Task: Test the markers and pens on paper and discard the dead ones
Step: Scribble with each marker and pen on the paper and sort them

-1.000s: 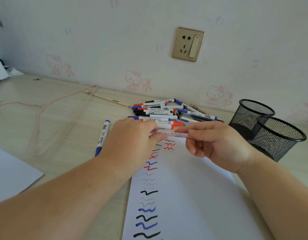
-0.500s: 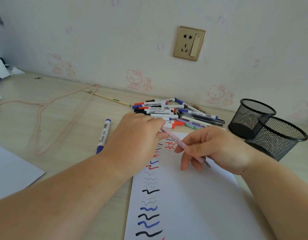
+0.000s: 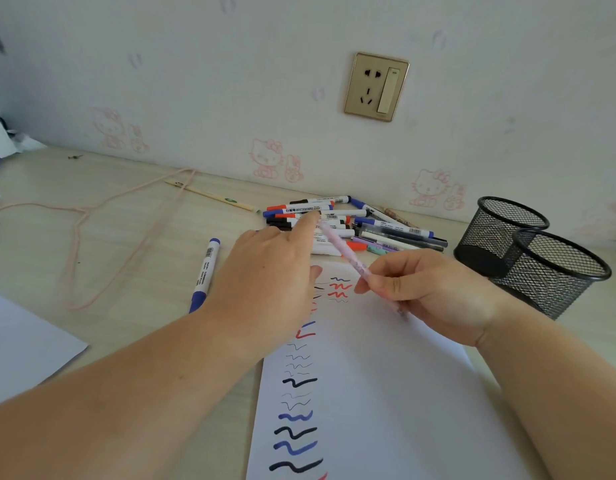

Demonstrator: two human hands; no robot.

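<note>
Pink pen (image 3: 348, 255) was in the right hand (image 3: 427, 292), pinched between thumb and fingers above the far end of the paper (image 3: 386, 375). One second before, both hands had held this pen level just over the top squiggles, close together. Half a second before, it was already tilted in the right hand alone. Now the left hand (image 3: 265, 282) had let go and lay over the left edge of the paper, its fingers loose and gripping nothing, with the index finger stretched toward the pile of markers (image 3: 334, 223) beyond the paper. I judged that the pen had just been uncapped, or prepared, and that a test stroke near the red and blue marks was the next step.

Some things were not clear. The writing end of the pen was hidden under the right hand, so I could not tell if it touched the paper. No cap was visible. The left hand also covered part of the column of squiggles. A single blue marker (image 3: 204, 275) lay left of the paper, and two mesh cups (image 3: 542, 258) stood to the right of it; what they held could not be seen.
</note>
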